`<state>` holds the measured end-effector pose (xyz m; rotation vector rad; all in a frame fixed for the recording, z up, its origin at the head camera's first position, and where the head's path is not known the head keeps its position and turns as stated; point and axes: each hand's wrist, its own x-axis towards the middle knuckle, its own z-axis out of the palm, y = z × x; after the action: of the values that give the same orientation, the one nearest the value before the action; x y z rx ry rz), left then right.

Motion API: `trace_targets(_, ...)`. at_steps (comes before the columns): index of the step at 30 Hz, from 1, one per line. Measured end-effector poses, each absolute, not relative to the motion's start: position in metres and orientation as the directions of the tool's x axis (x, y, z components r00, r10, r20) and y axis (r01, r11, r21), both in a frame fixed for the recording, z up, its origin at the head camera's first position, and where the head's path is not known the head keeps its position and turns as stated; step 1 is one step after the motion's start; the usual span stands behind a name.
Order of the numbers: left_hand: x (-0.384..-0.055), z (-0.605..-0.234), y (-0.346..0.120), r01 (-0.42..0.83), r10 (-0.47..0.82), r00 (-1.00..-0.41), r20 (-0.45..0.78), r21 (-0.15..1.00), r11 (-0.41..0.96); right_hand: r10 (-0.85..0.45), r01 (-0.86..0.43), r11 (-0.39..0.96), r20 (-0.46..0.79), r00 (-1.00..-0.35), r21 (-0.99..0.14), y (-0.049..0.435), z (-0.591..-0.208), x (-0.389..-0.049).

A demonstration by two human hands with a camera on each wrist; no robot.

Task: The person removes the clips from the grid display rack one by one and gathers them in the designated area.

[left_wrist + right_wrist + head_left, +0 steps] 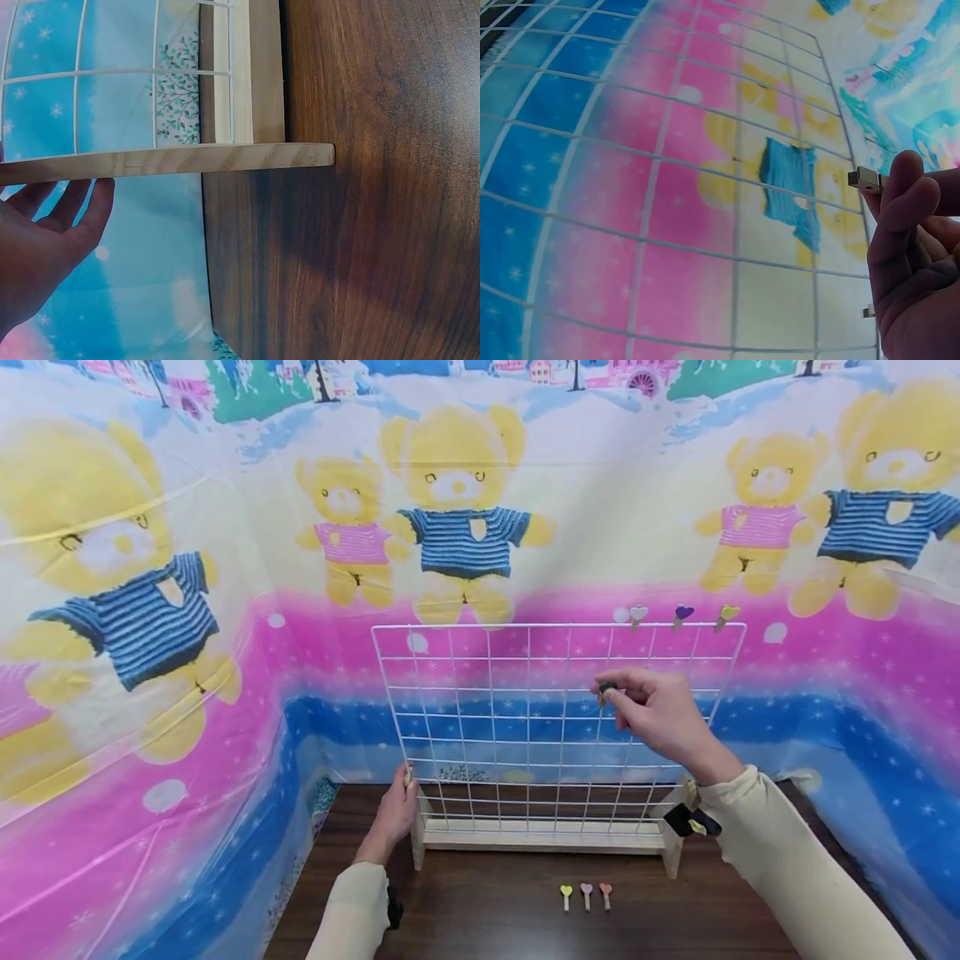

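Observation:
My right hand (663, 710) pinches a small wooden clothespin (604, 693) with a dark green top, in front of the upper right part of the white wire grid (528, 693). In the right wrist view the pin's wooden end (866, 180) points toward the grid's top wire. My left hand (395, 814) holds the left wooden upright of the grid stand (225, 157), its fingertips against the outer face. Along the top wire sit clothespins with white (638, 614), purple (683, 614) and yellow (727, 614) hearts.
On the dark wooden table (480, 902), in front of the stand, lie a yellow heart clothespin (566, 896), a pink one (587, 895) and an orange one (606, 895). A bear-patterned cloth (585, 527) hangs behind and at both sides.

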<state>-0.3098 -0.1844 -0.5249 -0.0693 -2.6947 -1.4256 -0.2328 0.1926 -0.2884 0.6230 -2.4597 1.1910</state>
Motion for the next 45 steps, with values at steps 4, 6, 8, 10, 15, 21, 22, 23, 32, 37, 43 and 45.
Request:
trace_targets(4, -0.310, -0.526, -0.186, 0.074, 0.001, -0.996, 0.089, 0.827, 0.557, -0.294, -0.534, 0.591, 0.456, -0.840, -0.604, 0.200, -0.311, -0.231)
trace_targets(6, -0.310, -0.526, -0.186, 0.072, 0.002, -0.996, 0.086, 0.825, 0.560, -0.310, -0.532, 0.612, 0.440, -0.842, -0.586, 0.204, -0.322, -0.229)
trace_targets(8, -0.310, -0.526, -0.186, 0.075, 0.002, -0.996, 0.089, 0.822, 0.564, -0.317, -0.523, 0.626, 0.424, -0.849, -0.579, 0.208, -0.332, -0.227)
trace_targets(10, -0.310, -0.526, -0.186, 0.078, 0.005, -0.996, 0.091, 0.823, 0.563, -0.315, -0.505, 0.633, 0.401, -0.861, -0.587, 0.211, -0.341, -0.226)
trace_targets(15, -0.310, -0.525, -0.186, 0.078, 0.007, -0.996, 0.090, 0.825, 0.560, -0.315, -0.481, 0.639, 0.366, -0.876, -0.600, 0.218, -0.362, -0.223)
trace_targets(21, -0.310, -0.525, -0.185, 0.072, 0.006, -0.997, 0.082, 0.826, 0.559, -0.321, -0.454, 0.644, 0.321, -0.891, -0.616, 0.226, -0.385, -0.221)
trace_targets(22, -0.310, -0.525, -0.185, 0.069, 0.007, -0.997, 0.079, 0.826, 0.559, -0.318, -0.441, 0.644, 0.306, -0.898, -0.626, 0.227, -0.390, -0.221)
trace_targets(23, -0.310, -0.525, -0.185, 0.065, 0.004, -0.997, 0.075, 0.827, 0.559, -0.314, -0.429, 0.642, 0.293, -0.903, -0.636, 0.228, -0.394, -0.221)
trace_targets(32, -0.311, -0.526, -0.184, 0.066, 0.000, -0.997, 0.080, 0.824, 0.562, -0.304, -0.362, 0.656, 0.207, -0.930, -0.662, 0.240, -0.432, -0.219)
trace_targets(37, -0.311, -0.527, -0.185, 0.069, 0.006, -0.997, 0.080, 0.826, 0.559, -0.285, -0.324, 0.666, 0.173, -0.943, -0.672, 0.245, -0.450, -0.219)
trace_targets(43, -0.311, -0.527, -0.186, 0.059, 0.004, -0.998, 0.068, 0.831, 0.552, -0.221, -0.256, 0.666, 0.142, -0.965, -0.700, 0.251, -0.470, -0.219)
trace_targets(45, -0.311, -0.527, -0.186, 0.055, 0.004, -0.998, 0.063, 0.833, 0.551, -0.186, -0.215, 0.671, 0.119, -0.975, -0.710, 0.252, -0.477, -0.219)
